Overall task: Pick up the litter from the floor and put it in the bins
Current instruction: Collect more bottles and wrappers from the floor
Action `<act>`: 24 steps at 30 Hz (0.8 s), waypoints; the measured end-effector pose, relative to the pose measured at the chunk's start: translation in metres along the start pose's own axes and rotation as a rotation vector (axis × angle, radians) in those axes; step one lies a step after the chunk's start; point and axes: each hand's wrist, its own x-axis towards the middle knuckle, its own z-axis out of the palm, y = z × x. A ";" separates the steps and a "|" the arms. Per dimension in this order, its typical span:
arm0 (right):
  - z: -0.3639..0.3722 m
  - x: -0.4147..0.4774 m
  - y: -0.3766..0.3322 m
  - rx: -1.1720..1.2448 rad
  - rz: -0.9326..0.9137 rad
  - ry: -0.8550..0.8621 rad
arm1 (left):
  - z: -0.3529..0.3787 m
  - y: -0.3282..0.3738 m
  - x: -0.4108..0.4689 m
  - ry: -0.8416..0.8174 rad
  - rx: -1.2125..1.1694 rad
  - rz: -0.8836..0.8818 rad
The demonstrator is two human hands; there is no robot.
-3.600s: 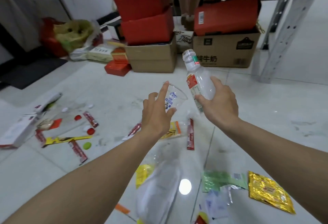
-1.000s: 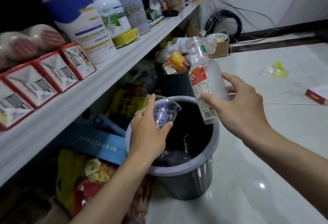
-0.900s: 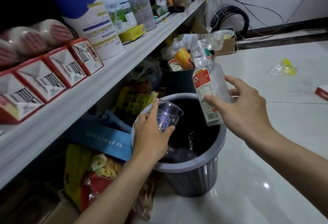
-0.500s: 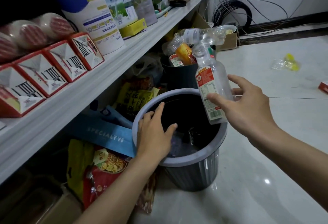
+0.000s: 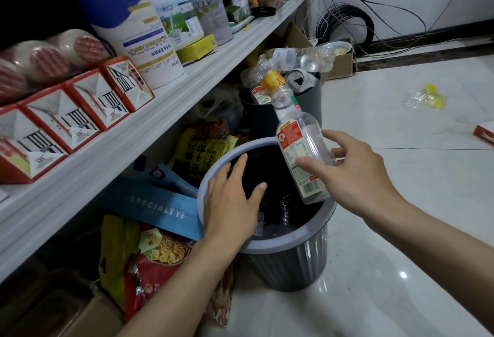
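Note:
A grey round bin point(image 5: 288, 264) with a dark inside stands on the floor below the shelf. My left hand point(image 5: 232, 199) hovers flat over its left rim, fingers spread, holding nothing. My right hand point(image 5: 352, 173) grips a clear plastic bottle point(image 5: 299, 144) with a red and white label, uncapped and tilted, its base just above the bin's opening. Clear plastic pieces lie dimly at the bottom of the bin. Behind it a second dark bin point(image 5: 307, 98) is heaped with empty bottles and a can.
A white shelf point(image 5: 149, 133) with cartons, tubs and jars runs along the left. Snack bags and a blue box point(image 5: 149, 203) are packed under it beside the bin. On the tiled floor lie a yellow wrapper point(image 5: 426, 96) and a red-edged box point(image 5: 485, 133). Coiled cables hang at the back wall.
My left hand has let go of the clear cup over the bin and now holds nothing. The bottle in my right hand has dropped lower, closer to the bin's opening.

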 end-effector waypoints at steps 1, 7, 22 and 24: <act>0.002 0.000 0.000 0.000 0.005 -0.014 | -0.001 0.000 -0.001 0.002 0.004 0.000; 0.011 -0.004 -0.001 -0.023 0.005 -0.064 | -0.005 0.001 -0.003 0.008 0.025 0.003; -0.050 -0.011 0.035 -0.522 -0.097 0.047 | 0.015 0.059 -0.002 -0.006 0.068 0.222; -0.069 -0.015 0.045 -0.618 -0.088 0.050 | 0.024 0.078 -0.002 -0.009 0.081 0.281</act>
